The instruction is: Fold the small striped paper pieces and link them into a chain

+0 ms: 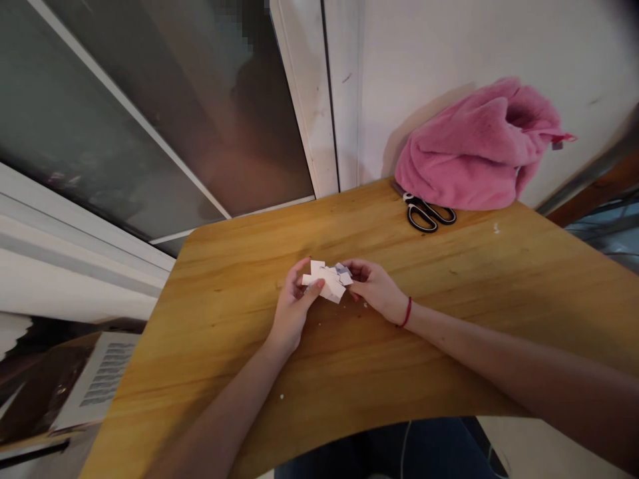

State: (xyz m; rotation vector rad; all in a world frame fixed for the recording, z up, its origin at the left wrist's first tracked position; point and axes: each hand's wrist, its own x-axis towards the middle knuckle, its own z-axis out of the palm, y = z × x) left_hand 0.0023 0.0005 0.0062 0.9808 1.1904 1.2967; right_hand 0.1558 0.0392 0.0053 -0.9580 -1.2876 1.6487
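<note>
A small white piece of cut paper (325, 282) with several stubby tabs is held between my two hands over the wooden table. My left hand (293, 301) grips its left side, with the thumb pressed on top and the fingers partly hidden beneath. At the right side, my right hand (375, 287) pinches a tab between thumb and fingers; that part of the paper looks folded and bluish in shadow. A red cord circles the right wrist. Tiny white paper scraps lie on the wood just below the hands.
Black-handled scissors (428, 214) lie at the table's back, their blades hidden by a pink fluffy cloth bundle (469, 150) against the wall. Another white scrap (496, 228) is at the right. A glass door (200, 100) borders the far left, and a box (94, 379) stands beyond the table's left edge.
</note>
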